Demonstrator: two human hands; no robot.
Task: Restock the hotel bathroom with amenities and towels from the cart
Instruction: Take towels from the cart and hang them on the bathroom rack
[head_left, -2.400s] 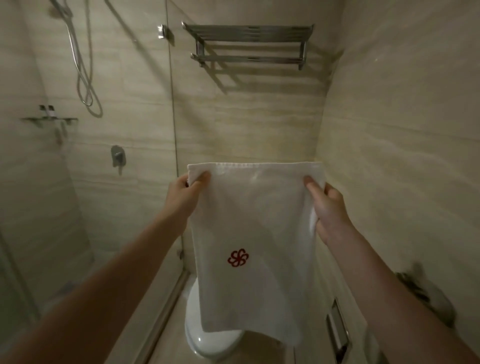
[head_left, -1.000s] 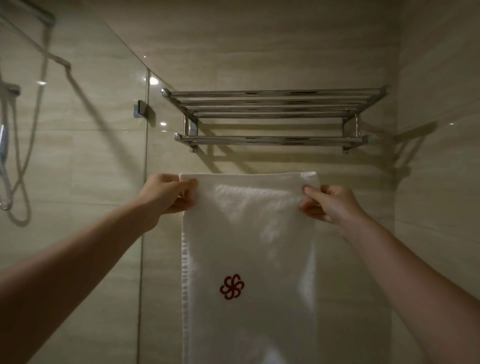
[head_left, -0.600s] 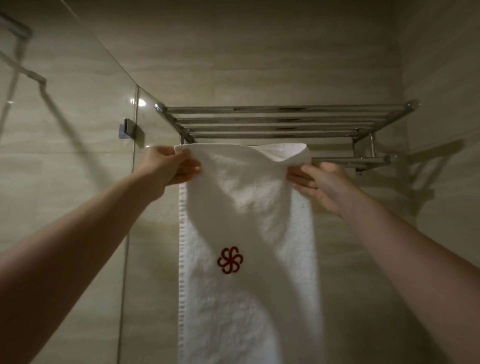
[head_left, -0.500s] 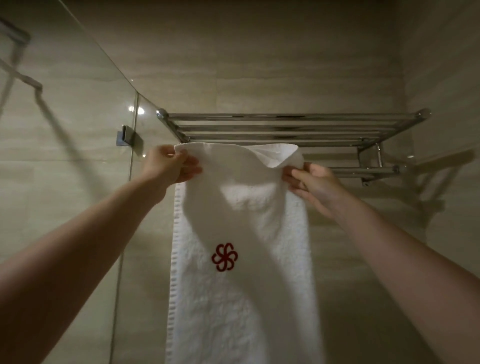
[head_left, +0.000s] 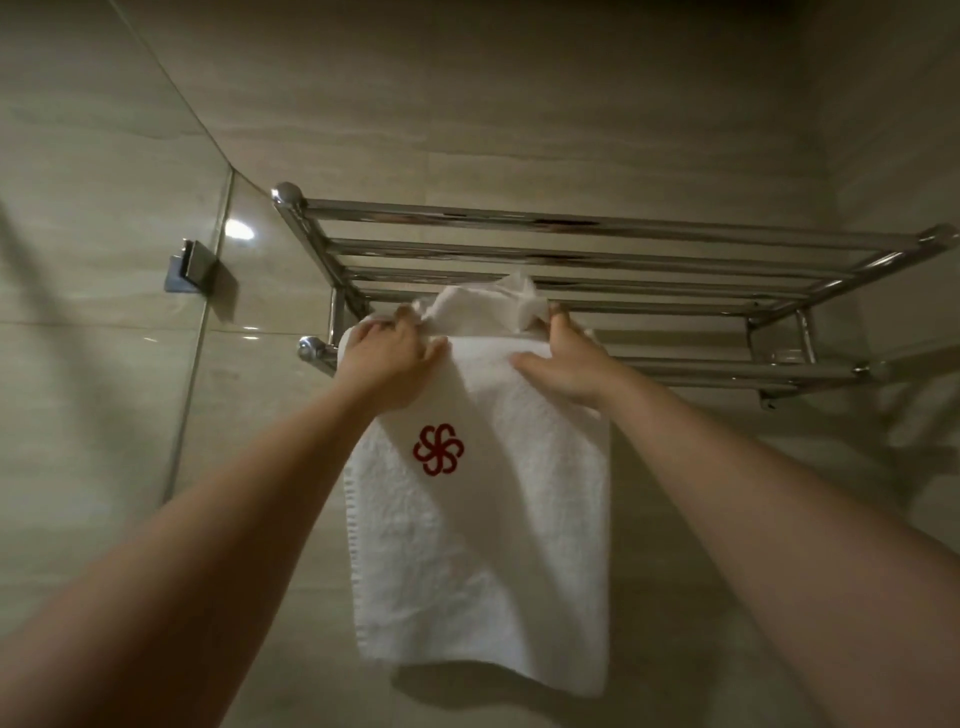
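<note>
Tiled wall (head_left: 519, 104): the towel rack is fixed to it, above head height and seen from below
Glass panel (head_left: 104, 260): stands to the left of the rack and is held to the wall by a metal clamp (head_left: 189, 267)
Towel rack (head_left: 571, 223): chrome, with a barred shelf above and a lower rail (head_left: 727, 371) beneath it, both running left to right
Contents of rack: only the towel is seen on it, laid over the left part of the lower rail
Towel (head_left: 483, 545): white; its long axis hangs straight down, crosswise to the rail, with the front length falling free below the hands
Towel top end (head_left: 483, 306): bunched between rail and shelf, just beyond the fingertips on the wall side
Left hand (head_left: 387, 358): clamped on the towel at the rail, fingers curled into the bunched cloth, thumb laid on the front face
Right hand (head_left: 563, 364): likewise clamped on the towel, fingers reaching up beside the bunched cloth, thumb on the front face
Nearness: both hands are level at the rail, neither judged nearer
Red emblem (head_left: 438, 449): faces outward, just below the left hand
Step judged: the bunched end is to be pushed down behind the rail and smoothed
</note>
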